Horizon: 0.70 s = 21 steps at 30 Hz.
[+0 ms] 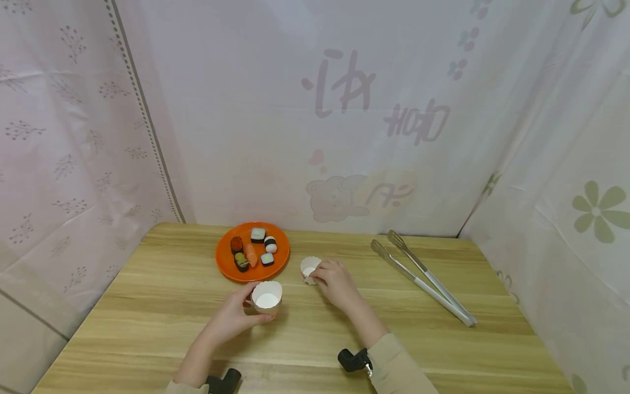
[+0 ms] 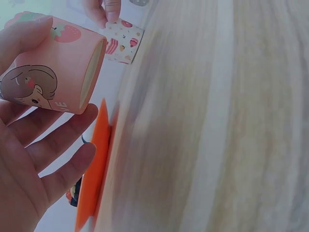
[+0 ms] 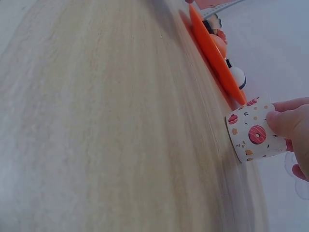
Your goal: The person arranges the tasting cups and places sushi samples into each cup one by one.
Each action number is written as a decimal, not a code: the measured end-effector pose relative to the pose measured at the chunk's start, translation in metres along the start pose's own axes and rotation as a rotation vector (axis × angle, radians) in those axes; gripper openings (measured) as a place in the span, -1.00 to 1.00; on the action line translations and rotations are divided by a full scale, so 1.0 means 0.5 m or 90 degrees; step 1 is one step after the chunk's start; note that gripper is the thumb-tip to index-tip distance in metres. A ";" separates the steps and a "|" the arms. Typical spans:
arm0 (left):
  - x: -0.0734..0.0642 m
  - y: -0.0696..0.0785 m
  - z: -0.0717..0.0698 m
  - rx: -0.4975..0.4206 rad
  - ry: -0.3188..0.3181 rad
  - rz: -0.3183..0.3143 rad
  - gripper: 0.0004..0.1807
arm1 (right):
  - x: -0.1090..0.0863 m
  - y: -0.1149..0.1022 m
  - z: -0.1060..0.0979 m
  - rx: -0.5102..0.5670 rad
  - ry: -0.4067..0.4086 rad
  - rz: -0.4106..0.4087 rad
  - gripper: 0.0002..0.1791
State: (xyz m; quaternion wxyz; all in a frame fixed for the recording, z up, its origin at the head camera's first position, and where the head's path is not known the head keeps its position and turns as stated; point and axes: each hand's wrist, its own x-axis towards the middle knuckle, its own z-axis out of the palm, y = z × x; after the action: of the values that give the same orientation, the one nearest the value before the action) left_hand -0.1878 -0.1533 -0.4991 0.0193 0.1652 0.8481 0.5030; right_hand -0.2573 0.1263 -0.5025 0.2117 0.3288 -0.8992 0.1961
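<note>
My left hand (image 1: 231, 317) holds a pink paper baking cup (image 2: 63, 63) with a strawberry and a cartoon figure printed on its side. This cup is off the table, its scalloped white opening facing up in the head view. Farther right, my right hand (image 1: 337, 284) pinches the rim of a white paper baking cup (image 3: 253, 130) with doughnut prints. Its base is at or very close to the tabletop; I cannot tell whether it touches. Part of that cup's rim is hidden behind my fingers.
Behind my left hand, an orange plate (image 1: 226, 268) bears several sushi pieces (image 1: 251, 255). A pair of metal tongs (image 1: 428, 282) lies spread on the right of the wooden table (image 1: 147, 328). Printed curtains (image 1: 236, 109) hang behind and at both sides.
</note>
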 end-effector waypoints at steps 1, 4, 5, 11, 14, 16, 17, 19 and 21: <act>0.000 0.001 0.001 -0.002 -0.001 0.002 -0.26 | 0.000 0.000 0.000 0.001 -0.001 0.001 -0.88; 0.000 0.005 0.004 -0.002 -0.001 0.001 -0.25 | -0.001 0.000 0.000 0.003 -0.005 0.003 -0.88; 0.001 0.006 0.005 -0.002 -0.002 0.001 -0.25 | -0.001 -0.001 0.000 0.004 -0.007 0.004 -0.87; 0.012 0.010 0.018 0.003 -0.023 0.005 -0.27 | -0.003 -0.001 -0.001 0.005 -0.010 0.012 -0.88; 0.016 0.010 0.023 0.002 -0.033 0.011 -0.29 | -0.004 -0.001 0.000 0.007 -0.004 0.002 -0.86; 0.018 0.011 0.024 -0.002 -0.033 0.015 -0.30 | -0.004 -0.001 0.001 0.009 -0.001 -0.007 -0.85; 0.019 0.011 0.025 -0.003 -0.031 0.017 -0.31 | -0.004 -0.001 0.001 0.010 0.001 -0.010 -0.85; 0.020 0.013 0.026 -0.002 -0.030 0.023 -0.31 | -0.005 -0.001 -0.001 0.014 0.007 -0.015 -0.84; 0.022 0.014 0.029 0.000 -0.033 0.031 -0.31 | -0.006 -0.003 -0.005 0.017 0.011 -0.012 -0.82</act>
State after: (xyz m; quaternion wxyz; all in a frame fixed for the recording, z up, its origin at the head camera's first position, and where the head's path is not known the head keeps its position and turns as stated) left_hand -0.1936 -0.1346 -0.4986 0.0286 0.1989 0.8429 0.4991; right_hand -0.2538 0.1281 -0.5018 0.2171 0.3383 -0.8915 0.2087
